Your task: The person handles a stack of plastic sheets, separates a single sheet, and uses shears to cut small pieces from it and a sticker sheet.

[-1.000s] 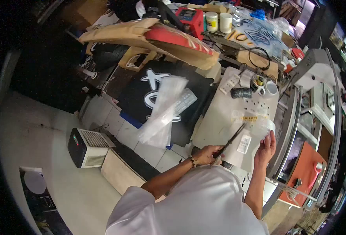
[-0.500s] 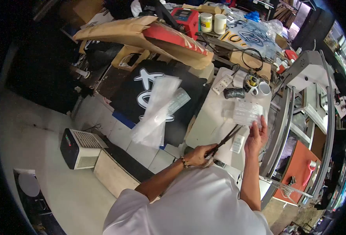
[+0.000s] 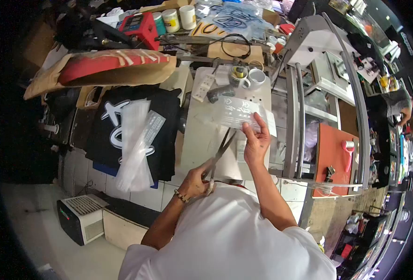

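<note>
My left hand (image 3: 197, 183) is closed round the handles of a pair of scissors (image 3: 221, 151), whose blades stand slightly apart and point up towards the table. Between thumb and fingers, my right hand (image 3: 257, 142) pinches a clear film sheet (image 3: 237, 114) with white lettering. The scissor tips lie just below the sheet's lower edge in this view. Beneath is a pale tabletop (image 3: 202, 133), where a small printed piece (image 3: 240, 150) lies left of my right wrist.
Clear plastic sleeves (image 3: 134, 144) lie over black printed fabric (image 3: 164, 140) at the left. A power strip (image 3: 203, 87), a dark wrapped bundle (image 3: 220, 94) and a white mug (image 3: 256, 78) sit at the table's far end. A metal-framed machine (image 3: 296, 126) stands right; a person (image 3: 399, 109) is farther off.
The camera view has swung right, so the table and machine sit farther left in the frame. Both hands keep their holds, and the film's lettering now shows more plainly.
</note>
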Motion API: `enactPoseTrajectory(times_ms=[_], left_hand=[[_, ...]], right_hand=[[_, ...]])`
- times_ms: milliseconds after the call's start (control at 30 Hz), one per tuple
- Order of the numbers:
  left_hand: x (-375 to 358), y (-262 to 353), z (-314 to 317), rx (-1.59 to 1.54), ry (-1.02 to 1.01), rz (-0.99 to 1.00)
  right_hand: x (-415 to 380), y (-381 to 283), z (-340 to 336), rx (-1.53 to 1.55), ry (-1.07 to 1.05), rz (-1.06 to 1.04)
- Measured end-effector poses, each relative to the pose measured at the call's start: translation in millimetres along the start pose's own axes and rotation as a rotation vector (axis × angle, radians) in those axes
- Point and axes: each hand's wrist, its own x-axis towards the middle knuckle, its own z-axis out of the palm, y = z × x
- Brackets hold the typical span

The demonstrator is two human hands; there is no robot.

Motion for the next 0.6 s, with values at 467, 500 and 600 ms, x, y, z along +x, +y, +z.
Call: enactPoseTrajectory(times_ms=[467, 500, 600], left_hand=[[25, 52, 7, 0.011, 0.013, -0.037], [26, 56, 7, 0.024, -0.008, -0.062], [29, 43, 15, -0.088, 0.007, -0.016]], right_hand=[[-12, 12, 8, 0.051, 0.106, -0.028], [-13, 12, 9, 0.059, 0.113, -0.035], [-14, 12, 10, 0.031, 0.117, -0.041]])
